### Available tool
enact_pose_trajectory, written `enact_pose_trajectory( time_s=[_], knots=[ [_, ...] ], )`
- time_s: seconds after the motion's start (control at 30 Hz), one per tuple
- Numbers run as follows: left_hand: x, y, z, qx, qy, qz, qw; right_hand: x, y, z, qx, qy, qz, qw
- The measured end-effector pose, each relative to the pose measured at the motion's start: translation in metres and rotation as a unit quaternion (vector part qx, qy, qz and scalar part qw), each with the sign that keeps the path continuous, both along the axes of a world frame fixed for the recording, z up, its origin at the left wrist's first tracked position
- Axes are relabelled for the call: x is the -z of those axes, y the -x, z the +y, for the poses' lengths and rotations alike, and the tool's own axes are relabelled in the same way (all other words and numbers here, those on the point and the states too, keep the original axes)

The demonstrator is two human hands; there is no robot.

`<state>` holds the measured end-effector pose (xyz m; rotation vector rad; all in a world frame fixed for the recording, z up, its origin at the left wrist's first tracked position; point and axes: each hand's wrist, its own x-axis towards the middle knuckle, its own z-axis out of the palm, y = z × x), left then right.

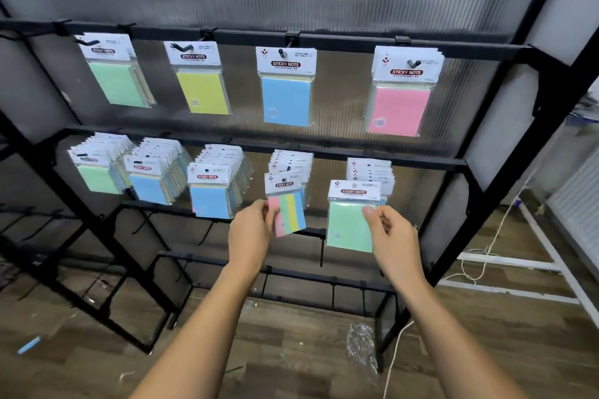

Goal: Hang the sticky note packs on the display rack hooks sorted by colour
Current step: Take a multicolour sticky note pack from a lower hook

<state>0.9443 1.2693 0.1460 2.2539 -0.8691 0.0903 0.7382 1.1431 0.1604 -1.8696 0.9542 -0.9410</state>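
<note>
On the black display rack (356, 42), the top bar's hooks carry a green pack (118, 82), a yellow pack (202, 91), a blue pack (287, 100) and a pink pack (400, 110). The lower bar holds several thick bunches of mixed packs. My left hand (251, 235) pinches the lower left corner of a multicolour striped pack (290, 210) at the front of the fourth bunch. My right hand (393, 236) grips the right edge of a green pack (348, 223) at the front of the fifth bunch; whether its hole is on the hook I cannot tell.
Lower rack bars (291, 275) with bare hooks stand below the hands. A crumpled clear plastic wrapper (361, 347) and a white cable (397, 353) lie on the wooden floor, and a blue scrap (29, 345) lies at the left. A white frame (505, 264) stands at the right.
</note>
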Motion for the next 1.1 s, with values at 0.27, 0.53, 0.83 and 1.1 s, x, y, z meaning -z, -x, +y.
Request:
enact_pose_trajectory(
  time_s=[0.27,0.53,0.83,1.1],
  knots=[
    [-0.014,-0.011,0.011,0.007,-0.024,0.029,0.999,-0.011,-0.031,0.013,-0.060,-0.009,0.004,0.998],
    [-0.039,-0.046,0.071,-0.020,0.052,0.042,0.998,-0.029,-0.095,0.045,-0.130,0.011,-0.006,0.991],
    [-0.059,-0.141,0.147,-0.042,0.119,0.022,0.992,-0.053,-0.214,0.112,-0.175,0.038,-0.013,0.984],
    [-0.090,-0.238,0.193,-0.013,0.162,0.039,0.986,-0.111,-0.320,0.163,-0.147,0.090,-0.072,0.982]
  ],
)
